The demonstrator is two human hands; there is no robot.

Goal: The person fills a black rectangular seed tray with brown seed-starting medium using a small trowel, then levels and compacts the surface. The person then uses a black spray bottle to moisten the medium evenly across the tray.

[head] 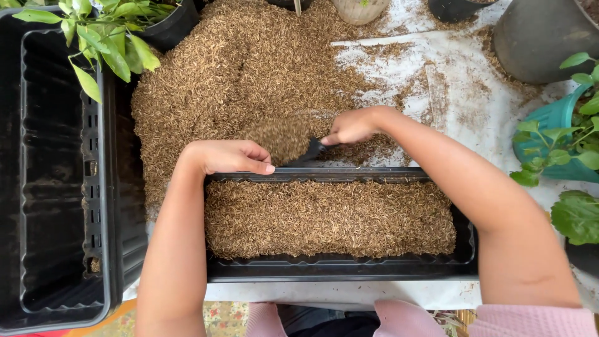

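Observation:
A long black rectangular planter (337, 269) lies in front of me, holding a layer of brown rice husks (324, 218). My left hand (231, 156) rests on the planter's far rim, fingers curled over the edge. My right hand (352, 126) grips the handle of a small black scoop (309, 153) heaped with husks (281, 137), held just beyond the far rim. A big pile of loose husks (249, 68) covers the white sheet behind the planter.
A large empty black tub (56, 187) stands at the left. A leafy plant in a black pot (106, 31) sits at the top left. A teal pot with green leaves (555, 143) and a grey pot (536, 37) stand at the right.

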